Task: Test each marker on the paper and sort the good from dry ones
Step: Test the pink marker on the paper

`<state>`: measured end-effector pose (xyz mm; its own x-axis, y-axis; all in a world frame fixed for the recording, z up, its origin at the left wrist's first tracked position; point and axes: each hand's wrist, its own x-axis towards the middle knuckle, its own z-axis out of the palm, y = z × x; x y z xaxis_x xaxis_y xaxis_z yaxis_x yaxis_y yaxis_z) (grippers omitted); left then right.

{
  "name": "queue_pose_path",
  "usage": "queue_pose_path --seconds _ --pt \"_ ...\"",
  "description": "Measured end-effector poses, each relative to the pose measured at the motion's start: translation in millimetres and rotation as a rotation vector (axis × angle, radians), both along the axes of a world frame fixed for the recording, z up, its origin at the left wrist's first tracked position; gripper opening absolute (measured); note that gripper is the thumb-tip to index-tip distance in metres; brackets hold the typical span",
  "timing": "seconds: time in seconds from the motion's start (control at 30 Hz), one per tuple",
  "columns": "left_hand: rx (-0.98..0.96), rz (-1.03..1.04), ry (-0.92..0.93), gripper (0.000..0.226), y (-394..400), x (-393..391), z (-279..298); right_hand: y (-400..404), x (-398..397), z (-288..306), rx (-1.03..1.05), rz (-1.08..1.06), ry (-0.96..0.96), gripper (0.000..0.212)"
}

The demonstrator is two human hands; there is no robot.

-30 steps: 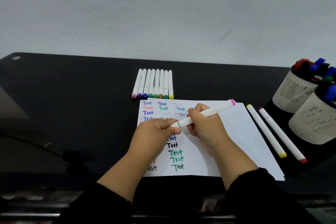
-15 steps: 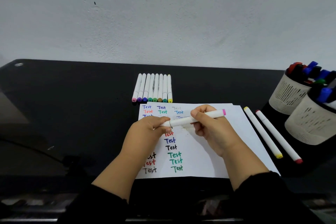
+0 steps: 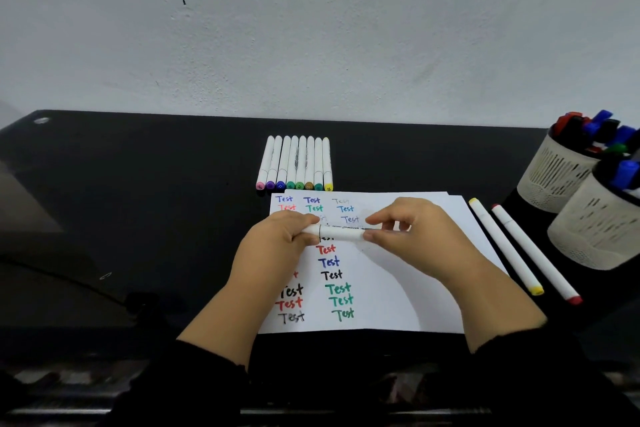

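A white marker (image 3: 341,233) lies level above the white paper (image 3: 426,274), held at both ends. My left hand (image 3: 273,246) grips its left end, my right hand (image 3: 419,236) pinches the right part, hiding its pink tip. The paper carries several coloured "Test" words. A row of several white markers (image 3: 296,163) with coloured ends lies on the black table just beyond the paper. To the paper's right lie two more white markers, one yellow-ended (image 3: 504,246), one red-ended (image 3: 535,253).
Two pale mesh pen cups (image 3: 554,177) (image 3: 595,229) stand at the right edge of the black table (image 3: 138,201), each filled with several dark, red and blue markers. A grey wall rises behind the table. My dark sleeves are at the near edge.
The marker has swung from tilted up-right to level. My right hand slid along it and now covers the pink end. The camera view shifted slightly.
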<state>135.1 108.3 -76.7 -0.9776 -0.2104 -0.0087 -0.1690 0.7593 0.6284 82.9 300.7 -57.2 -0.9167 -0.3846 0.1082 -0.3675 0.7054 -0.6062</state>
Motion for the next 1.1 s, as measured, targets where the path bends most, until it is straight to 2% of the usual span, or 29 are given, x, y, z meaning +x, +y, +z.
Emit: queue_pose_path --seconds 0.1,0.2,0.3,0.53,0.63,0.83,1.1 --pt "-0.027 -0.007 0.015 0.039 2.6 -0.1 -1.8 -5.2 1.7 -0.2 0.197 0.107 0.174 0.029" --pt "0.003 0.025 0.046 0.054 6.8 1.3 -4.8 -3.5 3.5 -2.6 0.220 0.129 0.221 0.022" --pt "-0.062 0.009 -0.010 0.069 10.1 1.7 -7.6 5.5 4.2 -3.2 0.227 0.048 0.234 0.016" --pt "-0.207 -0.154 -0.095 0.058 14.3 6.9 -11.1 43.3 -1.4 -6.8 0.234 -0.400 0.152 0.020" --pt "-0.272 -0.174 -0.116 0.057 16.7 6.0 -13.2 57.6 -3.6 -9.6 0.278 -0.512 0.171 0.023" --pt "-0.262 -0.159 -0.068 0.051 17.0 6.8 -21.2 82.4 -5.0 -19.5 0.441 -0.595 0.169 0.034" --pt "-0.268 -0.150 -0.045 0.049 17.8 7.3 -22.2 92.7 -6.1 -31.8 0.561 -0.548 0.189 0.037"
